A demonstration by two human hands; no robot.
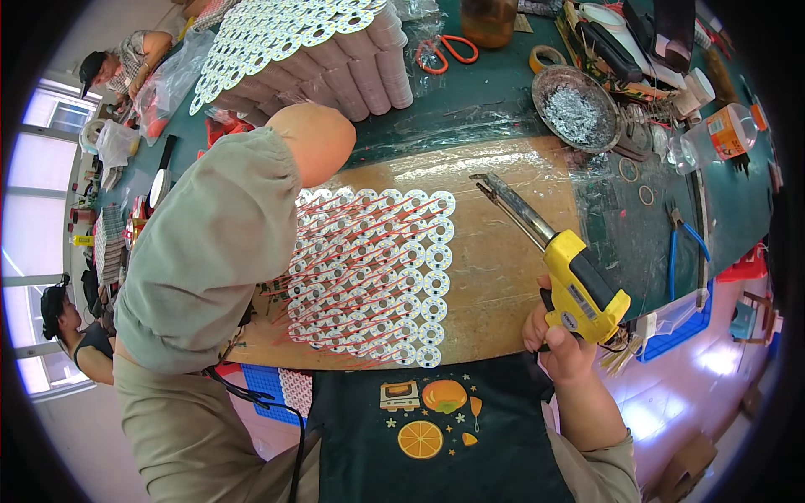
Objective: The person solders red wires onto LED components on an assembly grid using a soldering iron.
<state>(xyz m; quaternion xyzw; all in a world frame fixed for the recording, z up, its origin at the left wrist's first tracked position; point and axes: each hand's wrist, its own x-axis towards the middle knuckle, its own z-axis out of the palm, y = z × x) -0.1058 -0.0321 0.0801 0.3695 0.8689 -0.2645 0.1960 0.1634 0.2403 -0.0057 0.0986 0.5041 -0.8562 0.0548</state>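
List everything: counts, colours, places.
Soldering gun: 1, yellow-black, right
Disc sheet: 1, white, centre
Wires: many, red, over sheet
Board: 1, brown, under sheet
Disc stack: 1, white, top
Scissors: 1, red, top
Tape roll: 1, orange, top
Bowl: 1, grey, upper right
Bottle: 1, clear, right
Pliers: 1, blue, right
Table: 1, green, beneath
Crates: 2, blue, below table
People: 2, dark and checked clothes, left
Clutter: uncountable, mixed, upper right
Apron: 1, green, bottom
Right hand: 1, bare, around gun
Left arm: 1, grey-sleeved, left, fingers hidden
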